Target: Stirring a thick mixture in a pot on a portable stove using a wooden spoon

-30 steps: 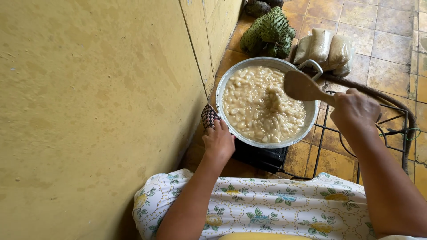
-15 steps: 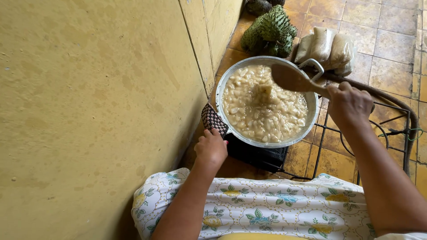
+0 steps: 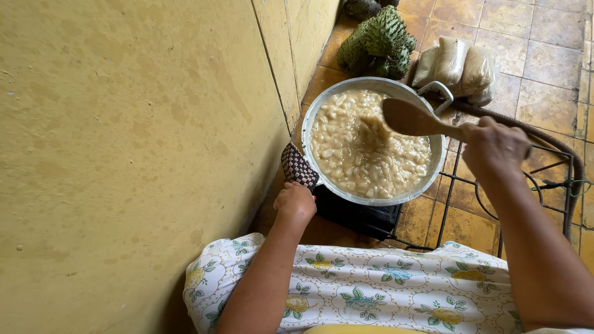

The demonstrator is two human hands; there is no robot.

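Your right hand (image 3: 495, 145) has its fingers wrapped around the wooden spoon (image 3: 411, 119), its bowl over the pot (image 3: 371, 139) of pale mash. Your left hand (image 3: 296, 201), fingers closed, grips the checked cloth (image 3: 299, 166) at the pot's near-left rim.

The spoon (image 3: 411, 119) handle is buried in the right hand (image 3: 495, 148), so its length cannot be told. The left hand (image 3: 296, 203) covers the near end of the checked cloth (image 3: 298, 166), and the pot (image 3: 433, 154) handle beneath it is out of sight. The pot hides most of the black burner (image 3: 359, 216) under it. A dark green fruit (image 3: 362, 8) is cut off by the top edge. Both arms run out of the bottom edge, and the contents of the bags (image 3: 461, 65) are too unclear to tell.
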